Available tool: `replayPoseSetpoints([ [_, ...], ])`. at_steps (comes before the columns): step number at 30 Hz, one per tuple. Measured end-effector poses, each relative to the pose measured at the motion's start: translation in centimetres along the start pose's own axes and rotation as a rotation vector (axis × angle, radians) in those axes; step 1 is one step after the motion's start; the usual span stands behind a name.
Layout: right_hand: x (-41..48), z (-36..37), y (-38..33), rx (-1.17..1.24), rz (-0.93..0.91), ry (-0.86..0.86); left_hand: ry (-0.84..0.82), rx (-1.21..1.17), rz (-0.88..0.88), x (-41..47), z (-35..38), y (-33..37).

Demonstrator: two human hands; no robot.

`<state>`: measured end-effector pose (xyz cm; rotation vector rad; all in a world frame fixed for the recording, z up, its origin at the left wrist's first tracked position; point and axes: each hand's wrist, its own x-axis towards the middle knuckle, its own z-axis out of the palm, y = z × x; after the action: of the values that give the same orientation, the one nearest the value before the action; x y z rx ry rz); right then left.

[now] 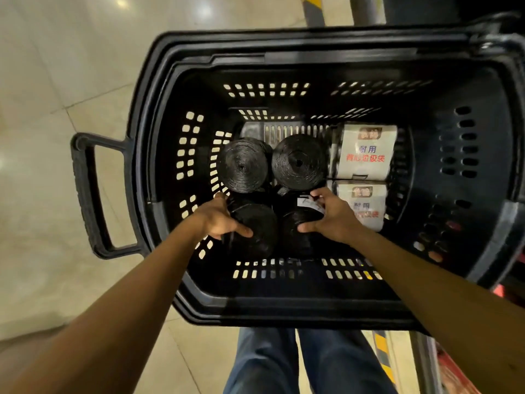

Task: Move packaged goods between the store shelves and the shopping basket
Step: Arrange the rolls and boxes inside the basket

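While hands (218,220) (332,217) grip two, coiled black rolls (243,166) crowd the basket (284,308).

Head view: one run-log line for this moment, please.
left grip holds near-left roll | right grip holds near-right roll | basket: four other rolls inside

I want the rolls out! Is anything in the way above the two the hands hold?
Nothing visible. The left hand grips the left roll, the right hand the right roll, and the basket is open on top.
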<state>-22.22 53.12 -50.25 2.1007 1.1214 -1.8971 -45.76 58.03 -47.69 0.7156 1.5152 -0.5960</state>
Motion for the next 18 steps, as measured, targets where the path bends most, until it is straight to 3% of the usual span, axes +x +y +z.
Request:
replayPoseSetpoints([
  [5,-4.7,-2.4,-0.8,0.077,-0.009,-0.036,0.039,-0.102,0.042,-5.2,-0.1,-0.2],
  [11,-12.9,-6.8,-2.7,0.532,0.129,0.012,0.069,-0.429,0.085,-14.4,0.4,0.3],
  [18,-22.6,-11.9,-5.4,0.86,0.057,-0.063,0.136,-0.557,0.241,-25.9,0.5,3.2],
])
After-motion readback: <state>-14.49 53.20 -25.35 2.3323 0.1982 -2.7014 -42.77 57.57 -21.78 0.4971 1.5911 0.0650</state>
